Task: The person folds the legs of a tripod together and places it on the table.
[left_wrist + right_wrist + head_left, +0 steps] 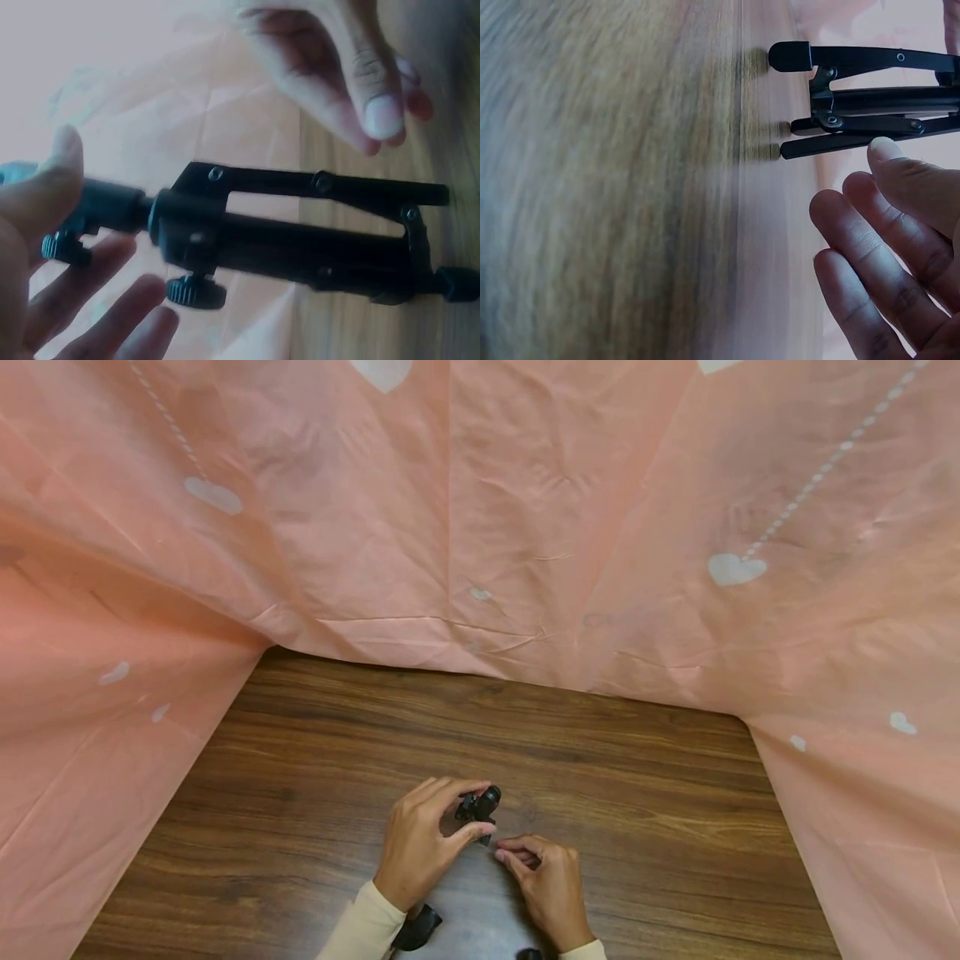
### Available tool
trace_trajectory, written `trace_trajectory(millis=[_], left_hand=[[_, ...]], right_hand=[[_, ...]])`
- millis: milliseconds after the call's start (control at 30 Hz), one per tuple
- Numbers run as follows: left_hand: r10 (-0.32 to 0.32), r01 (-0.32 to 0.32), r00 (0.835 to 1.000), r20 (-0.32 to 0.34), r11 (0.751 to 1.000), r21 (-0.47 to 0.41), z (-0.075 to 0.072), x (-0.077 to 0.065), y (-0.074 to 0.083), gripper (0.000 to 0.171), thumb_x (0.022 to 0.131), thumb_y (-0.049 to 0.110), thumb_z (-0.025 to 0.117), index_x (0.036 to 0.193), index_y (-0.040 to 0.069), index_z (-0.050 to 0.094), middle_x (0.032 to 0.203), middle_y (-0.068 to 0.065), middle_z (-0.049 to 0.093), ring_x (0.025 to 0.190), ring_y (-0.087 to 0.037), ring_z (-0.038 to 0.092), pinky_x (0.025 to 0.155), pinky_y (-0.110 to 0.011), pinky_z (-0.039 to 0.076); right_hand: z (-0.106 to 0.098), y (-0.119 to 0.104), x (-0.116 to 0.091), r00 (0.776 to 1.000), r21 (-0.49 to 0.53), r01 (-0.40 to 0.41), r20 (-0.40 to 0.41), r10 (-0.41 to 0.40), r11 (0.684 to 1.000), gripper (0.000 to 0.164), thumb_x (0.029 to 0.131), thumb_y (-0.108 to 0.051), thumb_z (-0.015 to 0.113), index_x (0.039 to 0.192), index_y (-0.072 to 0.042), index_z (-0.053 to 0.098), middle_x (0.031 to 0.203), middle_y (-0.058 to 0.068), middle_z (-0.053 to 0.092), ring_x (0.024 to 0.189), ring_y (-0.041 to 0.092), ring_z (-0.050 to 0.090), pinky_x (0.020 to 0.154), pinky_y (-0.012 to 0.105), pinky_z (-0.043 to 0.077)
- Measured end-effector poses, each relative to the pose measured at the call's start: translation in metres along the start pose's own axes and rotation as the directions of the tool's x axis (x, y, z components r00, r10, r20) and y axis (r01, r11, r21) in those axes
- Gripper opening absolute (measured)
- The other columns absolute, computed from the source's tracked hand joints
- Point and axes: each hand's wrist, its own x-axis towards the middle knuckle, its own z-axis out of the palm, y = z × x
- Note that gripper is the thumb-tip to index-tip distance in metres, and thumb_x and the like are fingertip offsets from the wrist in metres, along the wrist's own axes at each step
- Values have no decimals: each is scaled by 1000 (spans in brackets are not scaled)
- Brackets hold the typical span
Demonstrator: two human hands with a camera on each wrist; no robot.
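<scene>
The left hand (418, 842) grips a black tripod (478, 806) near its top, the thumb (60, 176) laid along one side and the fingers (120, 319) curved round the other, slightly spread from each other. The right hand (551, 878) holds nothing: its fingers (870, 255) are loosely bent, with the thumb tip close to the tripod's lower part. From the right wrist, that thumb tip overlaps the edge of a leg, and contact there cannot be made out; from the left wrist, a gap shows between this hand and the tripod.

The tripod is above the middle of the near half of the tabletop (637, 760), with its legs (382, 189) folded in along the central post. One knob (196, 292) sticks out from the post and a smaller knob (66, 247) sits nearer the gripping fingers. The feet (789, 56) point down at the wood; whether they touch it is unclear.

Pale sleeves (363, 922) cover both wrists. Near the left wrist lies a black object (417, 928), partly hidden, and a dark item (529, 954) is cut off at the near edge. Pink cloth (510, 527) with white hearts hangs along the far, left and right sides.
</scene>
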Motion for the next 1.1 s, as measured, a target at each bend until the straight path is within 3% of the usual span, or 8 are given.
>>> trace_trajectory(millis=[133,300,533,733,933,1100], left_hand=[[53,-46,995,-83,996,82,6,-1,2,45,79,46,89,116,21,80,106,9,79,92,-9,74,75,-29,60],[78,-66,989,-122,993,101,9,0,5,39,78,36,91,110,16,81,107,7,80,93,-10,78,74,-30,62],[68,-68,998,-13,997,32,6,2,8,37,86,28,85,121,16,78,121,4,79,107,-12,77,85,-34,64],[15,-16,998,69,1000,19,3,2,10,41,87,29,86,124,18,75,124,6,78,109,-12,77,85,-35,64],[-6,6,998,70,1000,-1,9,1,9,39,86,36,87,117,18,75,119,6,79,103,-11,77,82,-32,64],[5,-7,997,80,1000,14,14,1,7,32,91,36,82,116,19,73,109,6,79,85,-7,75,69,-24,59]], right_hand=[[1,-1,1,1000,-1,-3,4,3,1000,19,76,-4,93,84,-18,84,81,-9,80,65,-4,70,59,13,56],[1,-4,2,1000,10,-6,14,5,1000,18,77,-3,93,85,-17,84,81,-9,80,66,-3,71,59,13,56],[3,-4,3,1000,20,9,16,-9,1000,18,77,-3,93,84,-16,84,81,-7,81,65,-3,71,59,13,56],[6,-3,1,999,35,-3,34,2,999,19,76,-3,93,86,-15,84,82,-6,81,66,-1,72,60,14,57],[10,-2,0,998,6,9,68,-9,1000,17,76,-5,94,86,-13,82,80,-5,80,66,-1,71,60,13,57],[12,-2,1,998,-31,32,49,-31,999,16,76,-5,94,83,-13,82,79,-5,80,64,-6,67,59,12,55]])
